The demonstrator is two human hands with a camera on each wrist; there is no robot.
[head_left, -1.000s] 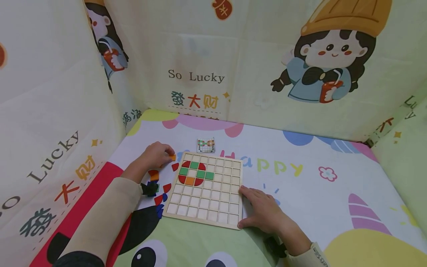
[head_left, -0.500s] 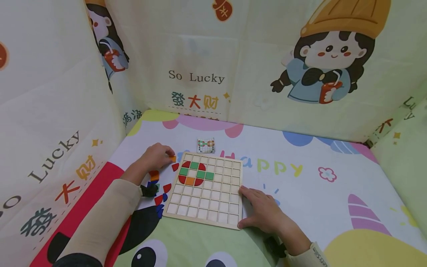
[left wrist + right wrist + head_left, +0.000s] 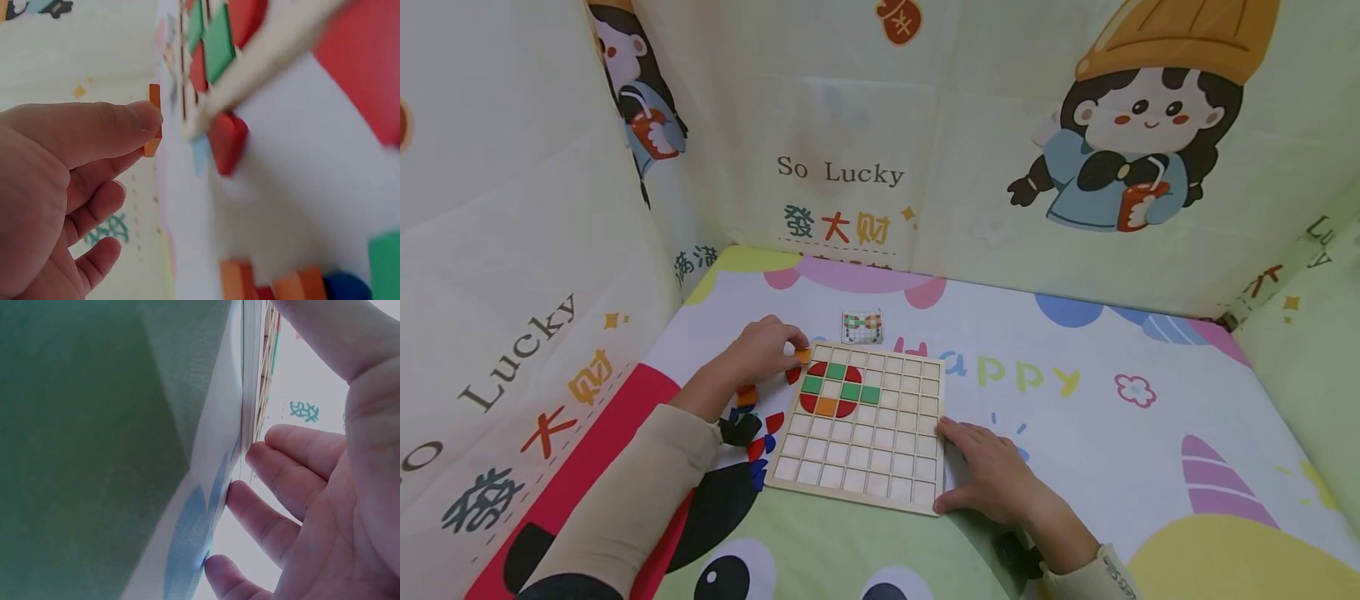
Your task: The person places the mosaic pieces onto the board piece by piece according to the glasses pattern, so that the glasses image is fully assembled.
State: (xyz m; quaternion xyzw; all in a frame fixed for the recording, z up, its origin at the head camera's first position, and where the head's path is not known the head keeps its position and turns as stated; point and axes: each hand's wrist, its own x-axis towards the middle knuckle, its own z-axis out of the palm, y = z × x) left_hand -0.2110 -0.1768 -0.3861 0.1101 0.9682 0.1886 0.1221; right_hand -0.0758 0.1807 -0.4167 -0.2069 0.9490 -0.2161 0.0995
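We pinch an orange tile (image 3: 803,357) in our left hand (image 3: 763,348), just beside the board's (image 3: 855,457) far left corner; our right hand (image 3: 994,468), thumb and fingers apart, touches its right edge.

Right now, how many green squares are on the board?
4 on the board: the top green farthest back, the left green by the left edge, then the middle green and the right green side by side. None there seems hidden.
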